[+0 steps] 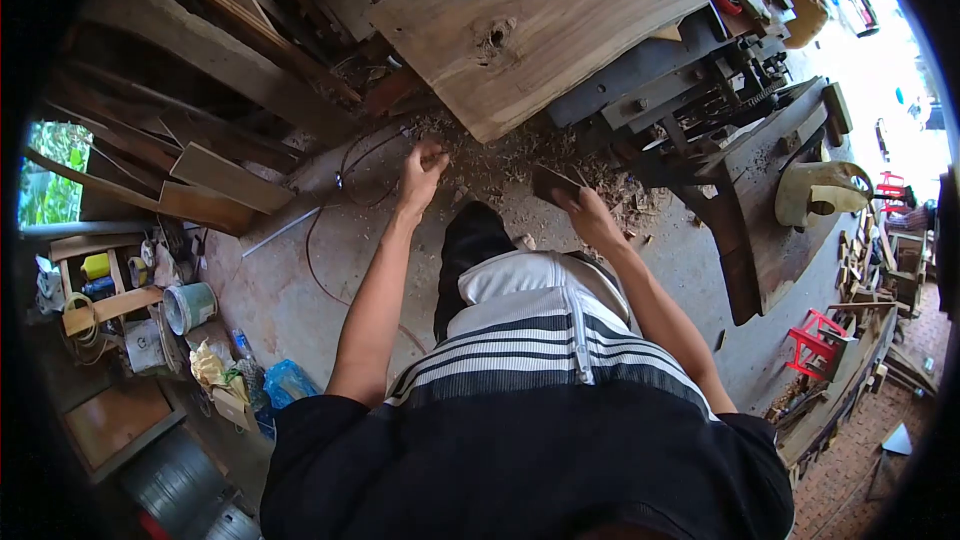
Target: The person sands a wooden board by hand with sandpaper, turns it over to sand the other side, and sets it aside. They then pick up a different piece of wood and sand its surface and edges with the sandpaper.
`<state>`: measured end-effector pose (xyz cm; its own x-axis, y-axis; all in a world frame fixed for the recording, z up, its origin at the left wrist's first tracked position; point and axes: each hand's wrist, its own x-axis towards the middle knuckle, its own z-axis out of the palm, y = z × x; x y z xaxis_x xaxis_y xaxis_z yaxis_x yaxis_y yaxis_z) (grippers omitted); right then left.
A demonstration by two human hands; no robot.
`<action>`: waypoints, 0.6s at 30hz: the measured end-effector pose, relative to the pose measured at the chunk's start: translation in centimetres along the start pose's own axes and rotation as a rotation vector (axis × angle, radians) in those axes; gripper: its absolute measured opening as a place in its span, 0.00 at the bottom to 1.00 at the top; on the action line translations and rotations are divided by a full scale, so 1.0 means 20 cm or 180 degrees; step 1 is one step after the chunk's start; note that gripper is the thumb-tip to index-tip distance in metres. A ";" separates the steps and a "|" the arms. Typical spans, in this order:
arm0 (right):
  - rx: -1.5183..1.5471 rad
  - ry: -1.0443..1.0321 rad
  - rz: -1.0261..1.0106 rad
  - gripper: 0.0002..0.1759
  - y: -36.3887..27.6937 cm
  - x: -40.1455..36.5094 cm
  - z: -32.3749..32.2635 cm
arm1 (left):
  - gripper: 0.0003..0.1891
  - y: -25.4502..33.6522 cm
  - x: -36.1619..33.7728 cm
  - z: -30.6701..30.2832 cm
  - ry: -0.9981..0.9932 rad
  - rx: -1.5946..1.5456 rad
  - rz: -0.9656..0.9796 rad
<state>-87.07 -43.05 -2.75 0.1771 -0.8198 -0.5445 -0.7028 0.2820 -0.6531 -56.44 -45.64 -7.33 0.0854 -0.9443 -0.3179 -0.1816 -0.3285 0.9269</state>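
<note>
My left hand [424, 172] is raised over the floor left of my knee, its fingers curled together; what they hold, if anything, is too small to make out. In my right hand [592, 215] is a small flat dark piece [553, 186], gripped at its lower right end. Beyond both hands lies a wide wooden slab [550, 15] with knots, resting on a dark metal machine [645, 80]. Wood shavings [500, 162] are scattered on the floor between and beyond my hands.
Long boards [220, 50] lean at the upper left. A thin hose [312, 250] curves over the floor on the left, near a bucket [190, 307]. On the right are a curved wooden piece [765, 210] and a red stool [815, 343].
</note>
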 end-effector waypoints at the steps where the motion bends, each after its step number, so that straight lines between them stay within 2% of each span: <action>1: 0.1018 -0.0155 0.0047 0.25 -0.11 0.02 0.02 | 0.17 0.02 0.02 0.01 0.0454 -0.0028 0.0325; 2: 0.1784 -0.0058 0.0289 0.24 -0.21 0.00 0.04 | 0.19 0.03 0.04 0.02 0.0898 -0.0065 0.0655; 3: 0.2339 -0.0409 0.1001 0.21 -0.22 0.09 0.10 | 0.22 0.01 0.10 0.01 0.1100 0.0631 0.1389; 4: 0.2927 -0.0246 0.1424 0.19 -0.36 0.10 0.15 | 0.22 0.08 0.12 0.03 0.1070 0.0615 0.1427; 5: 0.3773 -0.0925 0.1425 0.15 -0.39 0.14 0.19 | 0.22 0.18 0.10 0.04 0.1154 0.0828 0.1508; 6: 0.3785 -0.0884 0.1407 0.15 -0.37 0.18 0.18 | 0.22 0.28 0.09 0.05 0.1245 0.1042 0.1584; 8: 0.4937 -0.1665 0.1561 0.13 -0.37 0.25 0.16 | 0.24 0.36 0.10 0.07 0.1125 0.1257 0.1722; 10: 0.4702 -0.0663 0.1431 0.14 -0.41 0.10 -0.03 | 0.25 0.38 0.15 0.08 0.1382 0.1605 0.2112; 12: 0.4230 0.0689 0.0961 0.19 -0.35 0.04 -0.22 | 0.28 0.38 0.18 0.10 0.1284 0.1396 0.1923; 13: 0.3073 0.1432 0.0701 0.20 -0.28 0.01 -0.30 | 0.29 0.36 0.20 0.11 0.1451 0.1402 0.1877; 14: 0.2268 0.1934 0.1086 0.19 -0.26 0.03 -0.36 | 0.29 0.35 0.22 0.12 0.1606 0.1416 0.1839; 16: 0.1608 0.2390 -0.0187 0.16 -0.28 0.09 -0.39 | 0.31 0.34 0.26 0.15 0.1588 0.1200 0.1801; 18: -0.0466 0.3006 -0.1333 0.24 -0.36 0.18 -0.29 | 0.34 0.34 0.29 0.20 0.1807 0.0681 0.1071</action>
<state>-85.47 -50.89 3.08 -0.1407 -0.9121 0.3851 -0.7972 -0.1263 -0.5903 -61.08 -53.45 -3.66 0.4794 -0.8573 0.1876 -0.4723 -0.0719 0.8785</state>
